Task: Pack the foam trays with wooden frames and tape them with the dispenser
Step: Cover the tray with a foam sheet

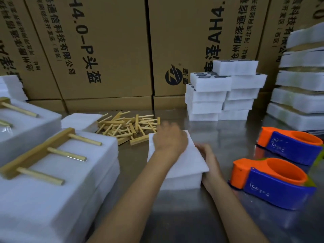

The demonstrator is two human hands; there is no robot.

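Observation:
A white foam tray stack (184, 165) lies on the steel table in front of me, its top sheet slightly askew. My left hand (170, 137) rests flat on the top sheet's far end, blurred by motion. At the stack's right edge, my right hand (208, 158) presses against the foam with curled fingers. A loose pile of wooden frames (129, 128) lies just beyond the left hand. Two orange and blue tape dispensers (270, 179) (291, 144) sit to the right, untouched.
Large foam slabs (57, 181) with wooden comb-shaped frames (42, 153) on top fill the left side. Stacked foam trays with dark round parts (224, 92) stand at the back, taller taped stacks (301, 88) at far right. Cardboard boxes (108, 50) wall the rear.

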